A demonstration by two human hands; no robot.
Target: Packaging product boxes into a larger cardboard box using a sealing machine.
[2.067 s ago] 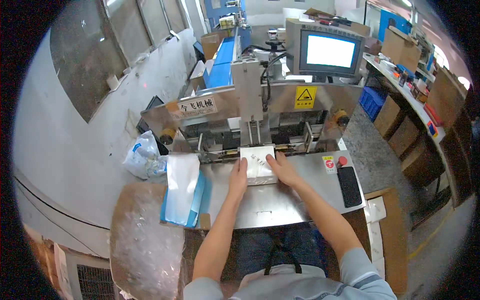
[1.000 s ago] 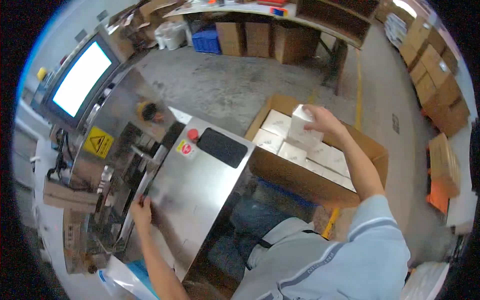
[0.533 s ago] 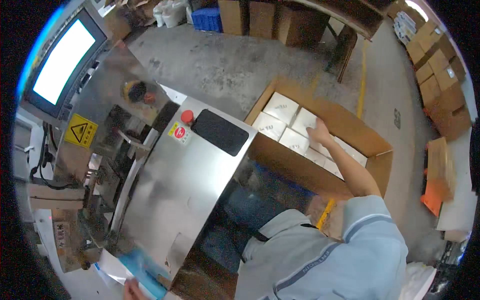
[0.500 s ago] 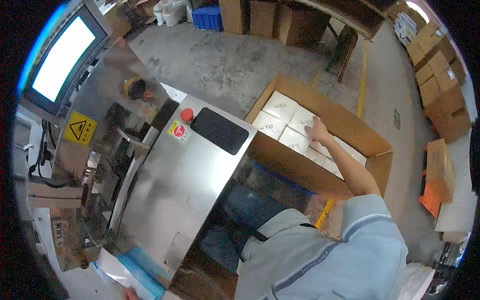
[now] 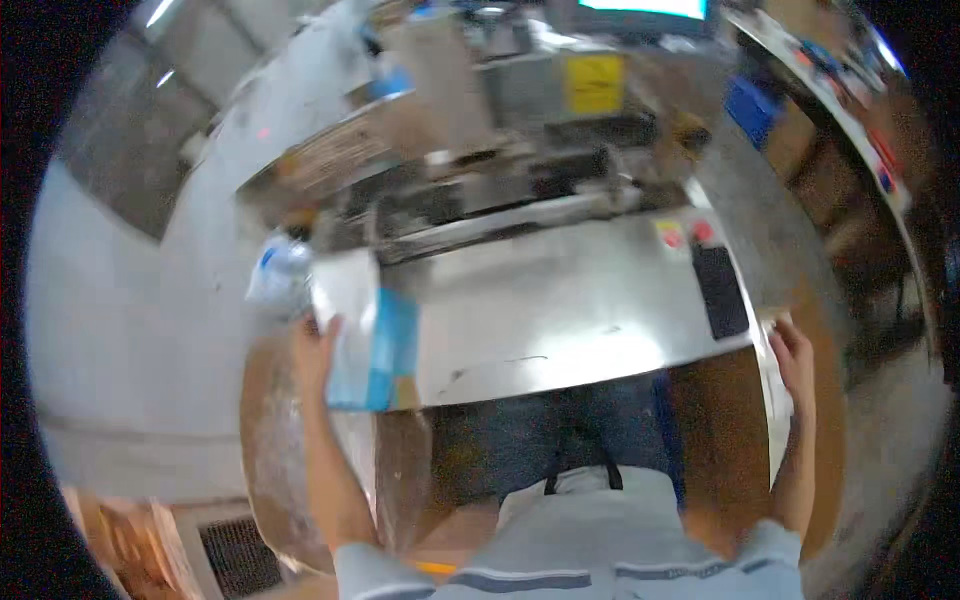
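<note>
The picture is smeared by motion. At the left end of a metal worktop, my left hand is at the outer edge of a flat white-and-blue pack. Whether the fingers grip the pack is too blurred to see. On the right, beyond the worktop's end, my right hand is over the brown carton, close to the white boxes inside it. Its fingers point away from me, but blur hides whether they hold a box.
Behind the worktop stands a machine with a yellow warning sign and a screen. A red button and a black pad are at the worktop's right end. A clear plastic-wrapped carton stands at left.
My view has swung left from the carton of white boxes to face the worktop. My right hand was on the boxes and stays by the carton. My left hand now shows more fully.
</note>
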